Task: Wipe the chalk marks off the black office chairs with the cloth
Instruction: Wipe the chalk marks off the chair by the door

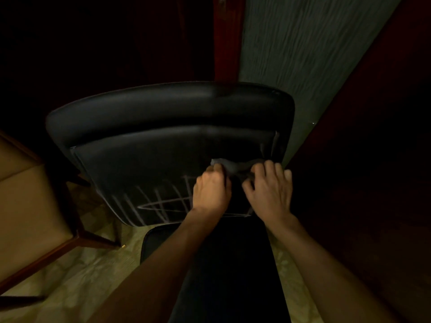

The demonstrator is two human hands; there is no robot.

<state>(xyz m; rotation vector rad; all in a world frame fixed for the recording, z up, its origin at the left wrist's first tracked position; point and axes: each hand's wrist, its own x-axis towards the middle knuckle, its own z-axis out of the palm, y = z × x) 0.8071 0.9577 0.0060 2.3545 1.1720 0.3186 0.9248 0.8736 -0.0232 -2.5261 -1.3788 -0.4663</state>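
Pretty dim room tbh. Off to the left there's a tan cardboard box (25, 206) sitting in or on some dark red-brown wooden frame (81, 238), can't tell which. Floor (98, 271) is a pale greenish patterned surface. Up top there's a grey-green textured wall panel (303, 47) with a reddish wooden post (227, 38) just left of it.

Chair backrest (149, 141) is the ref. Chalk marks (161, 201) on its lower part, w/ cloth (227, 166) against it up & right of them. Left hand (211, 191) & right hand (270, 190) both on cloth, L left of R. Seat (233, 264) below backrest. Table (25, 206) left of backrest. Door frame (227, 38) behind it.
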